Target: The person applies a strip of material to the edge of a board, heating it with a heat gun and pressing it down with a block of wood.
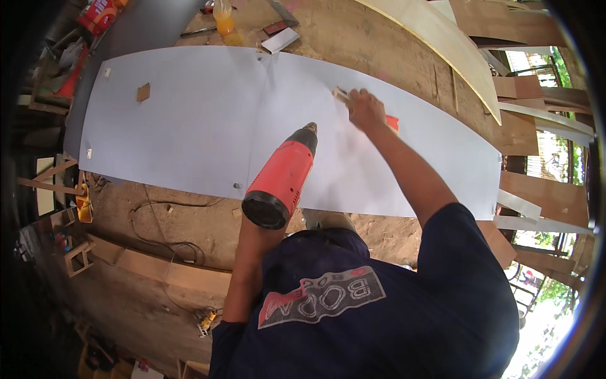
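A red and black heat gun [284, 174] is in my left hand [257, 232], its metal nozzle pointing up over the panel. The gun's body hides most of that hand's fingers. My right hand [367, 110] is closed, low over the large pale grey panel [183, 126]. From its grip juts the pale, tan-edged end of a small block-like piece [341, 95]; its kind does not show clearly. Just behind the wrist a bright red patch [392, 122] shows; whether it belongs to the same piece I cannot tell.
A small brown square [144, 92] lies on the panel's left part. Beyond it stand a bottle of orange liquid [223, 18] and a white block [280, 40]. A curved board [442, 44] lies at far right. A dark cable [183, 249] trails across the ground.
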Demonstrator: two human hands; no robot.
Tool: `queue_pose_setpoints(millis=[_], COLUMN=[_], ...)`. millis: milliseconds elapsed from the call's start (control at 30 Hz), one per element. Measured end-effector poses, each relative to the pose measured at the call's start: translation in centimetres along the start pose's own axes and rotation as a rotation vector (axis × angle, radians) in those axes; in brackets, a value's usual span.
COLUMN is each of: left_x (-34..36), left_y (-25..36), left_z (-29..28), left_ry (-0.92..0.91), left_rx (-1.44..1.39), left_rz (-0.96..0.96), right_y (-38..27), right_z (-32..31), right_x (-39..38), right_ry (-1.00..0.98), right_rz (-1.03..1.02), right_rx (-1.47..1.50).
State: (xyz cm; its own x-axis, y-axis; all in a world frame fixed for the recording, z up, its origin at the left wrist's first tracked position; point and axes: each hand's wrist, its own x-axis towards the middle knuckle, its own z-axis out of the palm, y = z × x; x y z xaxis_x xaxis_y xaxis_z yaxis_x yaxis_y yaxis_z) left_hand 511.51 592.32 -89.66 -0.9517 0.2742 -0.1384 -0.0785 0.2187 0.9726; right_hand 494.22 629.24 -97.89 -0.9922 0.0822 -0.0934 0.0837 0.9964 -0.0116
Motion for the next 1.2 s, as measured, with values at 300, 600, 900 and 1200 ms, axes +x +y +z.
queue_pose_setpoints(millis=[300, 600, 900, 1200], left_x=[-0.2, 0.0, -0.3, 0.5], left_y=[1.6, 1.8, 3.2, 5.6], left_z=[1.2, 2.0, 2.7, 4.9], left_ry=[-0.049, -0.19, -0.271, -0.227], left_rx=[0.056, 0.135, 0.27, 0.315], left_rz=[0.013, 0.152, 0.144, 0.135], right_y=[5.4, 15.7, 17.4, 18.9], right_z=[-1.6, -1.3, -0.5, -1.1], right_x=[-3.9, -24.3, -27.9, -25.4], right_ry=[-0.019, 0.025, 0.088, 0.09], right_rz=[0.093, 0.488, 0.551, 0.57], right_rx=[0.109, 0.108, 0.125, 0.148])
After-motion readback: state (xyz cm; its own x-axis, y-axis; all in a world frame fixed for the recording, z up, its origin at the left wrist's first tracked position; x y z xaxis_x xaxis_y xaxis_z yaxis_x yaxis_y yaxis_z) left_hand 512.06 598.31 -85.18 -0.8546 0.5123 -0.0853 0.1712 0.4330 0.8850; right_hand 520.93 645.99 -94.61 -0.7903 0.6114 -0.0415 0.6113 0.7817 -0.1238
